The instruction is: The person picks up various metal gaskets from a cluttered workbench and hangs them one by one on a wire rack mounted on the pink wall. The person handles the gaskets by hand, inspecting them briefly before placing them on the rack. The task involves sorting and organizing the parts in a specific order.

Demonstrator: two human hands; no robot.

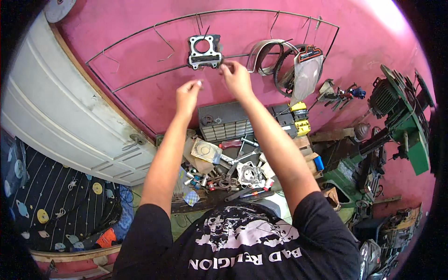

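A metal engine cylinder block [212, 43] with a round bore hangs from a wire hook on the wall rack. My right hand [238, 80] is raised at its lower right corner, thumb and fingers drawn together; whether they grip the corner or only sit beside it does not show. Lower and to the left, apart from the block, my left hand [186, 96] has its fingers curled in a pinch. A small pale spot shows at its fingertips, too small to name.
A bent-rod rack [140, 29] spans the pink wall; belts [268, 58] and a bagged part [306, 74] hang at its right. Below stand a drawer cabinet [225, 129] and a bench crowded with tools and engine parts [249, 173]. A white door [79, 107] is left, a green drill press [410, 144] right.
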